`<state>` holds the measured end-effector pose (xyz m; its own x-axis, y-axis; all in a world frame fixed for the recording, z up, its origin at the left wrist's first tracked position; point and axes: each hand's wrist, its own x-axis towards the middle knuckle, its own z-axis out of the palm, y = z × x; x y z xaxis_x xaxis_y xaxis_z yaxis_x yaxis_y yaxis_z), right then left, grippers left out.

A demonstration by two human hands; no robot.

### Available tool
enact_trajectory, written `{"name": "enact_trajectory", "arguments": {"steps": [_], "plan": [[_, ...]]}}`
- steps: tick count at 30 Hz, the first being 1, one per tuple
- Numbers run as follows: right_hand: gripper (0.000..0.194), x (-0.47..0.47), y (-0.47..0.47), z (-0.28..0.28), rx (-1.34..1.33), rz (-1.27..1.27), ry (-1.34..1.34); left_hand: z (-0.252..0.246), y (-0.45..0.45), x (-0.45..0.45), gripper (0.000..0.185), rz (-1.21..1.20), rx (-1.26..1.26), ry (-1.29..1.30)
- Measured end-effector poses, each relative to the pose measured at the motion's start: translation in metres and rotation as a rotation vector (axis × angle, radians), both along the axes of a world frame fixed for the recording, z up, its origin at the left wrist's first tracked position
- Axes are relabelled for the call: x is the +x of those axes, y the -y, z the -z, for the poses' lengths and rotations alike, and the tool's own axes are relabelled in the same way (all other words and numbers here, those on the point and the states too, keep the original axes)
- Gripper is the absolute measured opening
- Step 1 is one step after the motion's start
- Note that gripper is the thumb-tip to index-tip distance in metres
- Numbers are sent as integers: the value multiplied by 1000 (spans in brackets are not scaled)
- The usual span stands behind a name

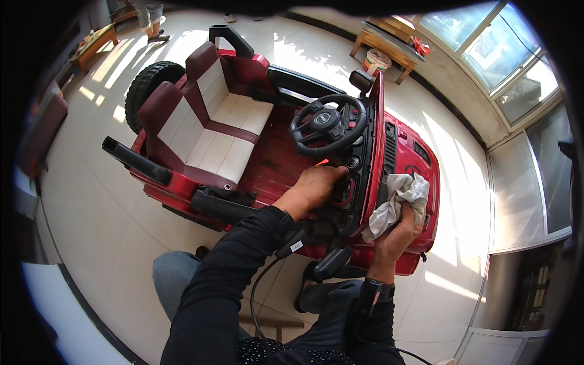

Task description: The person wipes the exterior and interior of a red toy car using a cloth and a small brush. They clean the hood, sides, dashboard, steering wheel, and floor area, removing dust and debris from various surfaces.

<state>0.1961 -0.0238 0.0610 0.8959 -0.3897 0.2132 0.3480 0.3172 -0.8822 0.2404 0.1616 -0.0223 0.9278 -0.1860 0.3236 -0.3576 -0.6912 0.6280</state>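
A red ride-on toy car [415,137] stands before me, its doorway side towards me. My right hand [399,235] grips a crumpled off-white cloth [401,196] over the red hood near the windshield frame. My left hand [318,185] reaches into the cabin with its fingers bent at the black dashboard [362,157], below the steering wheel [328,124]. Its fingertips are partly hidden, so I cannot see whether they hold anything. Beside it sits a red-trimmed dashboard part [349,194].
Maroon-and-cream seats [219,148] fill the car's rear. A black side mirror [333,262] juts out near my knees. A cable with a dark connector [290,245] hangs by my left forearm. Beyond the car are a bucket [376,60], a wooden bench [391,43] and a person's legs [149,20].
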Motion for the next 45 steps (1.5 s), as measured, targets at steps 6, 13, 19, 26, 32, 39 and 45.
{"name": "enact_trajectory", "arguments": {"steps": [6,13,19,26,32,39,45], "plan": [[30,0,-4,-2,10,-45,30,12,-5,-12,46,-93,-197,-104],[30,-1,-6,-4,85,-48,18,3,-6,-47,47,-54,-282,-175],[29,-3,-7,-4,79,-59,36,-6,3,-77,49,-53,-275,-248],[28,-1,-3,-2,88,-57,28,-23,9,-51,54,77,-534,-231],[28,1,-1,0,103,-60,26,-15,49,-8,56,-63,-293,-138],[27,-1,-4,-2,146,-97,43,-17,46,-24,47,21,-196,-37],[27,-1,-5,-3,101,-72,-3,-22,32,-71,51,63,-196,-171]]}}
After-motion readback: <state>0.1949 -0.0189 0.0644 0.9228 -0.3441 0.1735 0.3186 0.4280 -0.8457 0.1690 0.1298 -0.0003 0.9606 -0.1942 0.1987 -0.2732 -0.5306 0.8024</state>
